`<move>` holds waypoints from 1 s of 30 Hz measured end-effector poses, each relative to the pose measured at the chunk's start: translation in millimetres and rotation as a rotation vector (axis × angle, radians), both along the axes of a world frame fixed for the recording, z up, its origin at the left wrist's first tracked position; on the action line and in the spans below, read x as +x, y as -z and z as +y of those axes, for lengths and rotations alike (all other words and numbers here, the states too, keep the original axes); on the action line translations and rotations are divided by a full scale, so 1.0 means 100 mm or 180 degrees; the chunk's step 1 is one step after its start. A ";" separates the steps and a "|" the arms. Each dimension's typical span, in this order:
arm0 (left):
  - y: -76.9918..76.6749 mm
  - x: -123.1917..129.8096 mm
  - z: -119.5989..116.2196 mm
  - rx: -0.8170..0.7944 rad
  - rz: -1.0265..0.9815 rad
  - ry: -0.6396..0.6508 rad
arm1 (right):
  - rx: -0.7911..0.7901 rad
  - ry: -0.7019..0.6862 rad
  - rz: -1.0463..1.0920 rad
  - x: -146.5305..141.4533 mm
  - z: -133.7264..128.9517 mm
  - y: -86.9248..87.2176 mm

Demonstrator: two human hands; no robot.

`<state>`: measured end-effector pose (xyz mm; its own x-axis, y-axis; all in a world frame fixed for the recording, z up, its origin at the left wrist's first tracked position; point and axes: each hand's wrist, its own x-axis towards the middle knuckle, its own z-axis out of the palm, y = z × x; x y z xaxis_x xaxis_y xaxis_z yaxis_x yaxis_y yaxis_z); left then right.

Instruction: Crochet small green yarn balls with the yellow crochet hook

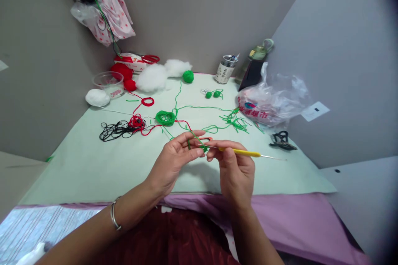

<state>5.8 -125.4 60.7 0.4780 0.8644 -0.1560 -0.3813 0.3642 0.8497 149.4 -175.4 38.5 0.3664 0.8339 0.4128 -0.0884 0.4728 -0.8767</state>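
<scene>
My right hand (pixel 236 172) grips a crochet hook (pixel 241 152) by its yellow handle, and the hook's metal tip points left. Between the thumb and fingers of my left hand (pixel 175 155) is a small piece of green crochet work (pixel 204 148), mostly covered by the fingertips. The tip of the hook meets this piece; whether it passes through a loop is too small to tell. Green yarn runs over my left fingers. Behind my hands lies a coil of green yarn (pixel 165 118), and part of an orange-handled tool (pixel 206 138) shows just past the fingertips.
Black cord (pixel 116 131), red yarn (pixel 137 122) and a red ring (pixel 147 101) lie left. White stuffing (pixel 152 78), a green ball (pixel 188 76) and a pen can (pixel 225 69) stand behind. Green scraps (pixel 236 121), a plastic bag (pixel 270 99) and a black claw clip (pixel 282 140) are right.
</scene>
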 end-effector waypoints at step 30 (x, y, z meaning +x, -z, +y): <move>-0.01 -0.04 -0.03 0.1047 0.0668 -0.0501 | 0.0696 0.0399 -0.1798 0.01 -0.10 -0.03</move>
